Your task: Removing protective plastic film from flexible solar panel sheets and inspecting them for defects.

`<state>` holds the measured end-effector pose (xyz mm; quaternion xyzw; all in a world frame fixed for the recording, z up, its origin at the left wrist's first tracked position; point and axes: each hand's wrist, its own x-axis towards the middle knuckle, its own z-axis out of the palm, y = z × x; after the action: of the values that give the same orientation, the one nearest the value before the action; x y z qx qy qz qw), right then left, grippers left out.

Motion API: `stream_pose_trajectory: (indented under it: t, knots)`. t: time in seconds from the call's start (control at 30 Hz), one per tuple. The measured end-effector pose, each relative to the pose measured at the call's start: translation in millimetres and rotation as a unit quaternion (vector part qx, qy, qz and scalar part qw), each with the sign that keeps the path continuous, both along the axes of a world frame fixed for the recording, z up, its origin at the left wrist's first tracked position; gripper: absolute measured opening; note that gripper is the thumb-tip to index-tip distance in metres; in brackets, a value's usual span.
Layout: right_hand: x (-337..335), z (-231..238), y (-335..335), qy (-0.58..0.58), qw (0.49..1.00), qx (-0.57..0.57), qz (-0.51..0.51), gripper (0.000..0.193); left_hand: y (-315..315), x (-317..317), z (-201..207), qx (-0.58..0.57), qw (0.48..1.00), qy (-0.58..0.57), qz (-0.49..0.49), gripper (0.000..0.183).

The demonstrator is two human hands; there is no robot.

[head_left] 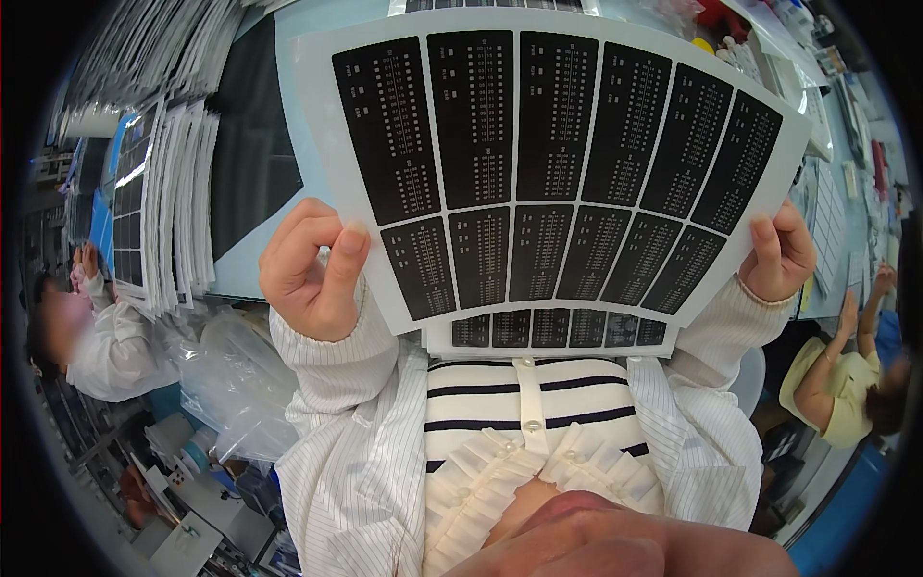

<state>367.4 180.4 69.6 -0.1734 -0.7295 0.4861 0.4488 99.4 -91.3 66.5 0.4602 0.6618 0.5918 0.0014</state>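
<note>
A large white sheet (558,178) printed with two rows of black rectangular panels is held up in front of my chest. Small white marks and lettering cover each panel. My left hand (315,269) pinches the sheet's left edge between thumb and curled fingers. On the opposite edge, my right hand (777,252) grips in the same way, its fingers partly hidden behind the paper. Beneath the lower edge of the held sheet, close to my body, shows part of another sheet (558,329) with similar black panels. The held sheet hides most of it.
Stacks of printed sheets (168,202) stand on the left, beside a dark flat panel (255,144) on the light blue table (252,255). Clear plastic bags (240,380) hang below. One person (120,346) is at far left, another (829,385) at far right.
</note>
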Motion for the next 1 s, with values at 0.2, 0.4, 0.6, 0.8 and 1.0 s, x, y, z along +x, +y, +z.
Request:
stream_pose_trajectory:
  t: [0.2,0.4,0.6,0.8,1.0]
  knots:
    - [0.2,0.3,1.4,0.001,1.000,0.008,0.008,0.008,0.6,-0.9,0.2,0.003,1.000,0.001,-0.001,0.016]
    - [-1.1,-1.9,1.0,0.005,1.000,0.006,0.024,0.009,-1.4,-1.0,1.2,0.000,1.000,0.004,0.003,0.015]
    - [-1.9,1.6,-1.4,0.004,1.000,-0.001,0.020,0.009,-3.1,-1.1,3.3,-0.003,1.000,0.003,0.010,0.014]
    - [-4.0,3.0,-0.2,0.002,0.999,0.007,0.039,0.009,-4.9,-1.6,0.7,0.006,1.000,-0.007,0.015,0.012]
    - [-7.7,3.2,-2.6,0.002,0.998,0.008,0.064,0.009,-8.7,-3.2,0.5,0.002,1.000,-0.008,0.022,0.011]
